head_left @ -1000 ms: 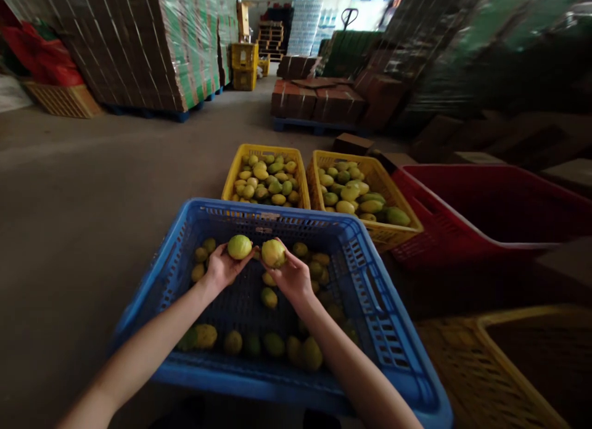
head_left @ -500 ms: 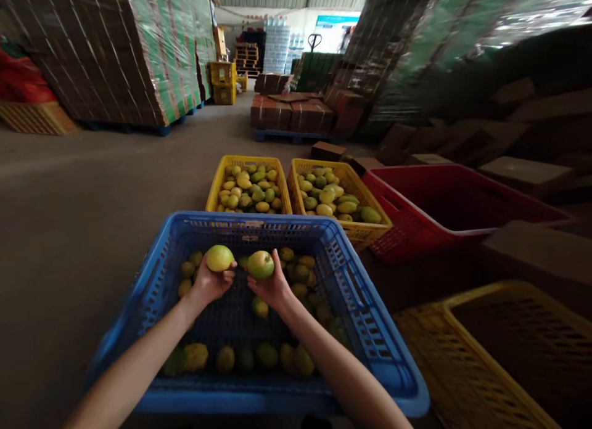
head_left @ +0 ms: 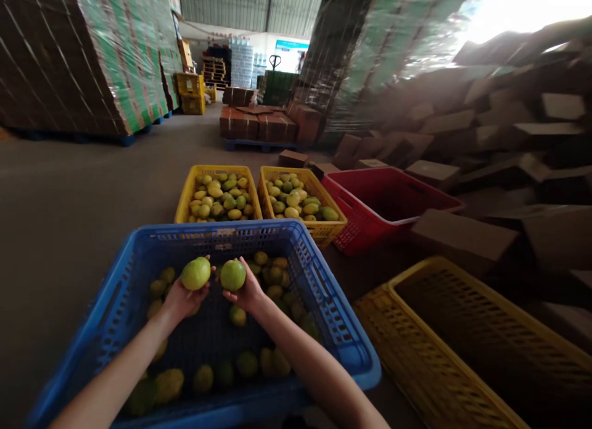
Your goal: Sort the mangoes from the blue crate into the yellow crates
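- Fruit (head_left: 196, 273), oval, sits cupped in the left hand (head_left: 182, 298), centre-left.
- Rounder fruit (head_left: 232, 275) fills the curled right hand (head_left: 250, 291).
- Slotted blue crate (head_left: 208, 333) spans lower left.

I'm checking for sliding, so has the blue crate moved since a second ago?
No, not visibly: the blue crate keeps its place just before the two yellow crates of fruit; the whole view has shifted.

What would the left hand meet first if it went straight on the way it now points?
Probably the blue crate's far wall: the left hand, cupping a yellow-green fruit, points forward and rightward. Depth is unclear; above the rim, it might pass over.
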Demonstrator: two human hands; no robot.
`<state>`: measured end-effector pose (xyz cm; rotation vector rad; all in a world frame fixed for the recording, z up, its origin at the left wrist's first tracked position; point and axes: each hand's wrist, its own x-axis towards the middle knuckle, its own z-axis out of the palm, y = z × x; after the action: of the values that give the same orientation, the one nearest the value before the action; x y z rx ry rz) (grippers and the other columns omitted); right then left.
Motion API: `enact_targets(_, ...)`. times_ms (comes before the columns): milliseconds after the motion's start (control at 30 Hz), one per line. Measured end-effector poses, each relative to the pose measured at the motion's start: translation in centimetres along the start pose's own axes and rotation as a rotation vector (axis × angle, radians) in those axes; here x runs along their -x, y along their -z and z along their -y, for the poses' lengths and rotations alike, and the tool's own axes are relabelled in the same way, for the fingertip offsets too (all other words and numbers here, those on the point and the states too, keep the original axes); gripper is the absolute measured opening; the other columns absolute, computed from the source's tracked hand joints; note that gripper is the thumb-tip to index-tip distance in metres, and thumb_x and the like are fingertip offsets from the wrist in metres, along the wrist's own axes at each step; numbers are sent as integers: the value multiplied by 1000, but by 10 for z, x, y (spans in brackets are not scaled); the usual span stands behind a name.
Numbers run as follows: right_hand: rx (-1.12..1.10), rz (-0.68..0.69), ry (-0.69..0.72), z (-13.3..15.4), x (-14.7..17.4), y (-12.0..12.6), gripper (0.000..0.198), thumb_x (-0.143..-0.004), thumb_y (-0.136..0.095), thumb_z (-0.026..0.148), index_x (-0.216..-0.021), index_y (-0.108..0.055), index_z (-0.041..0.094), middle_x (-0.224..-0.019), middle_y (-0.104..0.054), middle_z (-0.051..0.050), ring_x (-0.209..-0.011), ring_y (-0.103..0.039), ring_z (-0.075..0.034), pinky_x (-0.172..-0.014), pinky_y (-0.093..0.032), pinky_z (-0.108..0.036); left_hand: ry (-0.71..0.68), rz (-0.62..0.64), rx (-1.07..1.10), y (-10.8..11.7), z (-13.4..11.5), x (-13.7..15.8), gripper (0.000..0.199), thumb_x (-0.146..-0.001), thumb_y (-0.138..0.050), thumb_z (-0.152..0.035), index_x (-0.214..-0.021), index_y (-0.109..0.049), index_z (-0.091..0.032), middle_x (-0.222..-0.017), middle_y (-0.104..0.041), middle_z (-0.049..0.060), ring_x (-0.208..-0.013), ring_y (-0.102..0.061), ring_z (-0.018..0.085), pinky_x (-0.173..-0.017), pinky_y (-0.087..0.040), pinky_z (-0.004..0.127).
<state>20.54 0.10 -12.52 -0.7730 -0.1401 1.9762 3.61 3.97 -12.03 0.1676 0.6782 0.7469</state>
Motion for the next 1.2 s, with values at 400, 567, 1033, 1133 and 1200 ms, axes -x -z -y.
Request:
enact_targets(400,267,54,172,0,2,2,29,-86,-54,43,-104,-44,22,-68,-62,5,-39,-59,-13,-30,-39,-18,42,-286,-82,2,0,-6,29,-91,-36,-31,-108,-57,-21,-70,-67,4,-57,-64,17,-51,-52,27)
enact_targets(567,222,-23,112,-1,-2,0,35,-92,-34,46,-87,-51,16,-58,-57,1,-38,-54,-12,-30,-35,-18,17,-412,-55,0,5,-8,35,-91,-36,-25,-121,-51,-23,-72,-65,0,-59,-65,16,-53,-54,26)
enact_targets(1033,283,29,390,-3,2,2,45,-60,-73,39,-96,-52,22,-75,-60,4,-58,-60,-15,-42,-46,-24,-180,-243,-26,-17,11,6,21,-86,-47,-20,-101,-60,-15,-75,-69,4,-65,-69,19,-59,-60,34)
enact_targets(1133,278,7,427,-3,-1,6,47,-58,-76,37,-97,-53,22,-77,-60,4,-61,-60,-15,-43,-46,-24,-187,-254,-20,-17,12,8,16,-83,-53,-21,-96,-61,-16,-73,-69,4,-63,-68,18,-58,-59,33)
enact_targets(1200,271,-5,438,-2,-2,9,49,-58,-77,36,-98,-53,23,-78,-61,4,-62,-61,-15,-46,-48,-25,-181,-243,13,-15,10,8,17,-83,-52,-22,-95,-62,-15,-73,-69,4,-64,-69,19,-57,-59,33)
